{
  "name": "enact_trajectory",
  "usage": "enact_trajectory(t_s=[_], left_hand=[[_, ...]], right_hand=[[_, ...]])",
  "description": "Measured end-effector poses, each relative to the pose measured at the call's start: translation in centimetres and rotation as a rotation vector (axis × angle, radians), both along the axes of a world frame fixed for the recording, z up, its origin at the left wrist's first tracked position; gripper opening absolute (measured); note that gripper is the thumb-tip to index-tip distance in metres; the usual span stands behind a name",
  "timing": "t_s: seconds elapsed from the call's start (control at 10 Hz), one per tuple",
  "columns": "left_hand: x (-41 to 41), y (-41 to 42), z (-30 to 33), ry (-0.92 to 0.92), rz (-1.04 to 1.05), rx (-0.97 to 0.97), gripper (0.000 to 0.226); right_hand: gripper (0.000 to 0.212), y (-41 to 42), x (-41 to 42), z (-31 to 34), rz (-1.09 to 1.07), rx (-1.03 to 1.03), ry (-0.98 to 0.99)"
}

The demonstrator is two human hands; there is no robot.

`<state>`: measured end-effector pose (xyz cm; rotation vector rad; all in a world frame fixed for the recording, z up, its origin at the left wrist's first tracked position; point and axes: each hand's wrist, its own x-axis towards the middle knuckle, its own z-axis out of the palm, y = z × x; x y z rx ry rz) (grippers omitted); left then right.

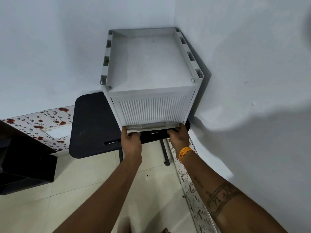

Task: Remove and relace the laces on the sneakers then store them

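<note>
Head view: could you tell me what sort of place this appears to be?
Probably a room corner in a home: a white storage box on a black table, tiled floor, floral skirting tiles.

I have only one view, from the camera worn on the person's head. It looks forward and steeply down into a room corner, from above a white storage box (151, 78) standing on a black table (90, 125), so I see the box's top and ribbed front at once. The wide lens bends the walls (50, 47) outward. Both forearms run up from the bottom edge, the left hand (130, 140) and right hand (179, 137) near mid-frame at close range. Tiled floor (151, 182) fills the lower part. With no second view, nothing is shared.
</note>
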<state>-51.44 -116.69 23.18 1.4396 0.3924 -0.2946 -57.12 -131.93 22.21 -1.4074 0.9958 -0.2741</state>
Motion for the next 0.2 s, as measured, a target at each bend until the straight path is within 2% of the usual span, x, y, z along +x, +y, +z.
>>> enact_trajectory(t_s=[0.1, 0.2], left_hand=[[-0.76, 0.56, 0.73, -0.02, -0.023, 0.022, 0.07], [-0.88, 1.01, 1.34, -0.041, -0.04, 0.045, 0.065]], right_hand=[[0.062, 0.37, -0.63, 0.07, 0.032, -0.047, 0.016], [0.044, 0.71, -0.68, 0.63, 0.078, -0.105, 0.001]])
